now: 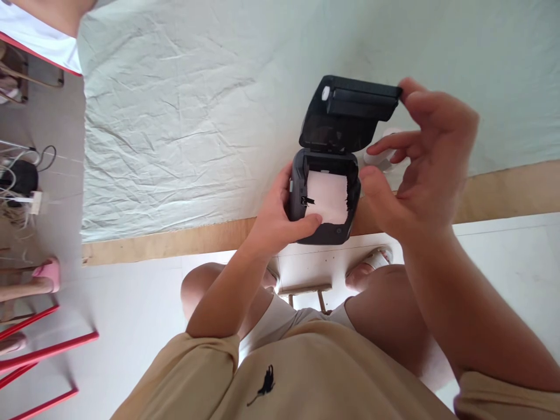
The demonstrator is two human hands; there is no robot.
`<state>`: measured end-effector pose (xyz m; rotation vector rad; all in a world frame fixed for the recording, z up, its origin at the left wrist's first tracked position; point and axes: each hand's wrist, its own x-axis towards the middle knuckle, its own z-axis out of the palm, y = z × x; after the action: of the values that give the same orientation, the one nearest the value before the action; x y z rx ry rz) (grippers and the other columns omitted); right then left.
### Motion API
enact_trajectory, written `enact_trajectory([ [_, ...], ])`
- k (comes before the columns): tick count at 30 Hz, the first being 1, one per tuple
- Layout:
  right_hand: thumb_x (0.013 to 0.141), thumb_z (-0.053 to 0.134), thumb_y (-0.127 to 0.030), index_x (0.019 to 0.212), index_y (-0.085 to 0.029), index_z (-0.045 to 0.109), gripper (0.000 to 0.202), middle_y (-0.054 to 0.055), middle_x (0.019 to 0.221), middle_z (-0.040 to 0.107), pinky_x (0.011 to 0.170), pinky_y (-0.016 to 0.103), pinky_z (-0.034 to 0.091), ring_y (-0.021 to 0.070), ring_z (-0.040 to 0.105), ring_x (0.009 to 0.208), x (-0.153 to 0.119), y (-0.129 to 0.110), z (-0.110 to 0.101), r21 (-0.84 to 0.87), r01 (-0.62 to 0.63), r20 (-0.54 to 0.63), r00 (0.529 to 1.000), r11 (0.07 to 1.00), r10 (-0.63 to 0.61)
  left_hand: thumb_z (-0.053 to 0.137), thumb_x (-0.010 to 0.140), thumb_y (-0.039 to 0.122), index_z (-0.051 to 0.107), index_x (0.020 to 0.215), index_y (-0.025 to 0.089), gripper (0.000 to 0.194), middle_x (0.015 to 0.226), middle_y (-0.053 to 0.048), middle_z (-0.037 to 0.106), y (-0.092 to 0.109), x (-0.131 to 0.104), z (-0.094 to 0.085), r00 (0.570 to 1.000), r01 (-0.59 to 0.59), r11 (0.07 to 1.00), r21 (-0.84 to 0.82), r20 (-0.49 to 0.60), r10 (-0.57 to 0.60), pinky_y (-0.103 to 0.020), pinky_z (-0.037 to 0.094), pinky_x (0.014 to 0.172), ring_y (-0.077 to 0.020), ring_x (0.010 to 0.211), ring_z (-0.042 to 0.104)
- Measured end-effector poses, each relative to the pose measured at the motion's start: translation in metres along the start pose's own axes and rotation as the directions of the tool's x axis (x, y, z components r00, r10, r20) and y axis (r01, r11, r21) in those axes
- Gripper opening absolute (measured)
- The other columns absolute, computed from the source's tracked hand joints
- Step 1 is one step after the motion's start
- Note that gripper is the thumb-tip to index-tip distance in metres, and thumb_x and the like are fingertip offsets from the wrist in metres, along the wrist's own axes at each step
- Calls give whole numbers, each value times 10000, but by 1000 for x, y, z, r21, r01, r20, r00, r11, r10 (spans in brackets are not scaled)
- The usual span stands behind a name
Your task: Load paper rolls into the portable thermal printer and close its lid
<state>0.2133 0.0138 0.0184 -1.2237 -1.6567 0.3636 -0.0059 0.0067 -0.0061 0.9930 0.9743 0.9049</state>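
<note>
A small dark grey label printer is held near the table's front edge, its lid hinged up away from me. Inside its bay sits a roll of white paper. My left hand is closed around the printer's left side, the thumb lying over the front rim by the paper. On the other side, my right hand has its fingers spread. Its index fingertip is at the lid's far right corner, and the thumb is close to the printer's right side. Behind those fingers a white object is partly hidden.
A pale, wrinkled cloth covers the table, with a bare wooden edge along the front. At upper left another person's arm reaches in. Cables and red metal legs are on the floor at left.
</note>
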Motion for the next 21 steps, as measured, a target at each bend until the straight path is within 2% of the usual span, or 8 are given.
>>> enact_trajectory([
  [4,1024,621,-375,1237,-415,631,217,42,1152,731,782,448,549,278,748,1009,-5,-5,1,151,-19,-116,993,988,37,983,785,357,420,1703,351,1077,1403,-84,755,-1,-2,1,999,-45,999,13,-27,45,-382,663,942,-325,1259,771],
  [6,1026,656,-366,1118,-387,631,98,-3,875,668,710,425,518,227,655,765,-9,-5,4,213,-65,-60,995,975,80,1002,771,373,414,1714,357,1111,1456,-84,749,-1,-3,1,998,-46,999,23,-33,47,-400,666,1004,-341,1326,760],
  [8,993,699,-380,1092,-359,594,145,-53,722,559,602,373,446,179,521,608,-15,1,9,217,-142,22,990,966,141,1035,737,399,448,1694,359,1124,1528,-75,733,-1,-2,0,999,-51,999,-15,-15,51,-424,656,1105,-365,1417,731],
  [11,934,762,-452,1194,-348,555,348,-111,645,422,526,315,357,142,418,529,-23,17,16,203,-292,144,953,935,267,1044,747,472,564,1585,346,973,1529,-63,746,-2,-2,0,998,-55,989,-134,20,59,-421,669,1130,-369,1427,735],
  [14,920,796,-521,1397,-363,510,578,-122,665,431,539,311,397,145,443,537,-26,29,18,279,-351,251,925,894,285,923,911,517,669,1444,306,628,1347,-71,811,-4,-2,3,998,-55,983,-174,6,57,-380,722,952,-307,1229,812],
  [16,935,811,-543,1510,-373,467,691,-107,700,471,564,323,438,153,475,567,-24,31,16,303,-393,316,901,868,297,852,980,525,697,1400,291,505,1233,-67,828,-5,-2,5,998,-57,985,-164,-14,56,-368,729,833,-278,1091,835],
  [19,958,820,-549,1555,-396,457,715,-82,734,502,588,345,482,165,497,600,-21,29,13,299,-435,361,876,849,321,866,957,570,701,1390,288,543,1185,-65,832,-4,-1,8,999,-39,989,-140,-41,34,-383,721,766,-294,1026,850],
  [21,968,816,-559,1542,-409,473,685,-66,765,530,586,358,501,171,509,614,-22,27,12,305,-427,362,879,851,311,877,932,621,696,1416,299,609,1224,-63,838,-2,-1,9,999,-16,989,-149,-50,9,-411,726,828,-318,1080,860],
])
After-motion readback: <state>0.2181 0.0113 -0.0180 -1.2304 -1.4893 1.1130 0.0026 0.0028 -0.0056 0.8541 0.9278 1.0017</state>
